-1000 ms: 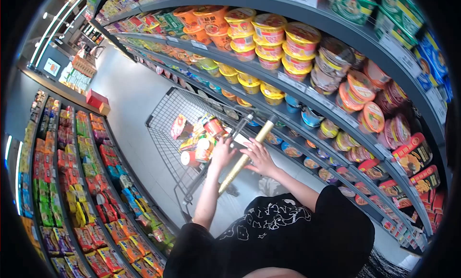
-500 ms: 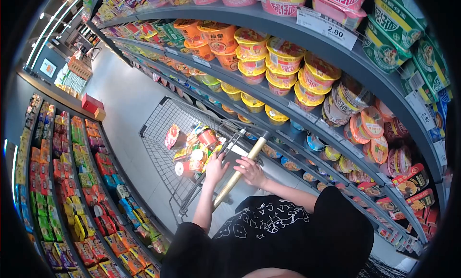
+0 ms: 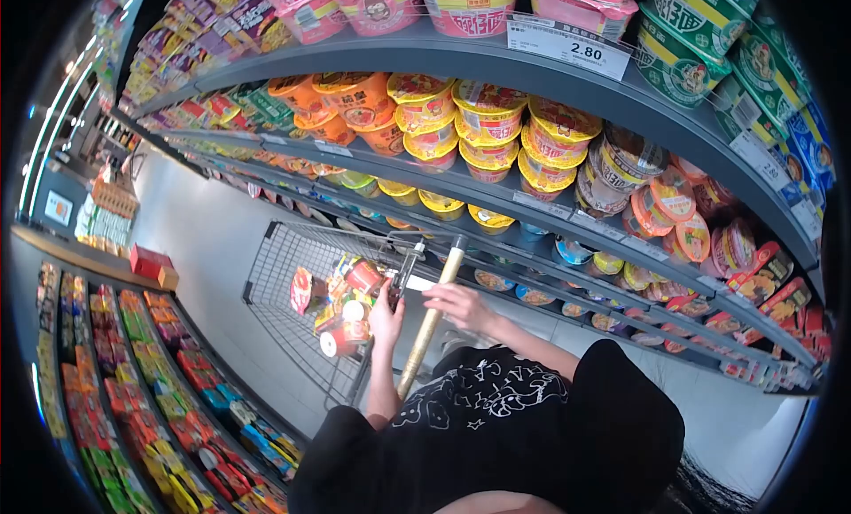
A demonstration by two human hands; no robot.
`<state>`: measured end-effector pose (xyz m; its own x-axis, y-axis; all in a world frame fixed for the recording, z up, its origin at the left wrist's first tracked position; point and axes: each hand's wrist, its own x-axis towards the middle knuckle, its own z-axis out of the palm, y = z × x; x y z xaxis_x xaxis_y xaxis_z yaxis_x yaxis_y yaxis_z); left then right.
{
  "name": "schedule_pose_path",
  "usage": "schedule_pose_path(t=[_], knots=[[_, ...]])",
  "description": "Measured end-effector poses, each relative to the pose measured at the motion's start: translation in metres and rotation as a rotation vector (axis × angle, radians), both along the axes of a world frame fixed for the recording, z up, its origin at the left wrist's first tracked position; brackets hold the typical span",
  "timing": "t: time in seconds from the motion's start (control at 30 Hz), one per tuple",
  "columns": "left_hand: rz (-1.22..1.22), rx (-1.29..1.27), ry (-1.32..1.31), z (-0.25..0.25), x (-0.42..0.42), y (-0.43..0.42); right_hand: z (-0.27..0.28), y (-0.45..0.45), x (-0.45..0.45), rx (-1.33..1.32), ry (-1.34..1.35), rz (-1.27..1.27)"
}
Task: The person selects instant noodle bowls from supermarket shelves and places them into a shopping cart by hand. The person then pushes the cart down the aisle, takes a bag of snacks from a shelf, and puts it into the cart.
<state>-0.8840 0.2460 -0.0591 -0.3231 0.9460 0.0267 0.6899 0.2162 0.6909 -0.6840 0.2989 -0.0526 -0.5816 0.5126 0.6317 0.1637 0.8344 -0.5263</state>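
Pale floor — dark curved shelves, ceiling strip lights.

The cart stood in the aisle, between the left rack and the right rack, with the handle across its rear end. In the cart, a bowl lay toward the front edge, one cup toward the right edge and another cup toward the left edge, with packets among them. On the right rack, tubs stood on an upper shelf above stacked pots, and a tag sat on that shelf's front edge. A box lay beyond the left rack's far end.
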Motion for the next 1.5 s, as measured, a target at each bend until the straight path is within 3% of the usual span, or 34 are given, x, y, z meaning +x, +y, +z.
schedule_pose_path(t=[0.13,0.23,0.33,0.5,0.63,0.77,0.83,0.87,1.03,1.17,1.27,1.5], knots=[[0.018,-0.034,0.167,0.003,-0.004,0.006,0.047,0.039,0.016,-0.033,0.251,-0.427],[-0.019,0.019,0.036,0.002,-0.01,0.006,0.089,0.054,0.042,-0.099,0.408,-0.741],[-0.033,-0.005,0.018,-0.012,-0.019,0.011,0.124,0.058,0.061,0.069,0.444,-0.917],[-0.035,-0.027,-0.018,-0.011,-0.021,0.008,0.157,0.06,0.07,0.068,0.561,-1.062],[-0.046,-0.021,-0.024,-0.008,-0.021,0.008,0.175,0.067,0.07,0.251,0.406,-1.278],[-0.049,-0.005,0.024,-0.014,-0.025,0.008,0.187,0.073,0.065,0.008,0.427,-1.432],[-0.056,0.016,0.013,-0.009,-0.023,0.008,0.193,0.074,0.064,-0.173,0.264,-1.541],[-0.068,0.016,-0.014,-0.012,-0.025,0.008,0.199,0.077,0.067,-0.31,0.183,-1.561],[-0.075,0.034,-0.018,-0.015,-0.026,0.008,0.201,0.1,0.075,-0.211,0.026,-1.66],[-0.079,-0.009,-0.017,-0.012,-0.027,0.007,0.201,0.109,0.079,-0.348,0.053,-1.579],[-0.077,-0.026,-0.061,-0.011,-0.029,0.009,0.193,0.116,0.081,-0.14,0.14,-1.621],[-0.079,-0.041,-0.027,-0.006,-0.029,0.012,0.19,0.106,0.075,-0.124,0.346,-1.469]])
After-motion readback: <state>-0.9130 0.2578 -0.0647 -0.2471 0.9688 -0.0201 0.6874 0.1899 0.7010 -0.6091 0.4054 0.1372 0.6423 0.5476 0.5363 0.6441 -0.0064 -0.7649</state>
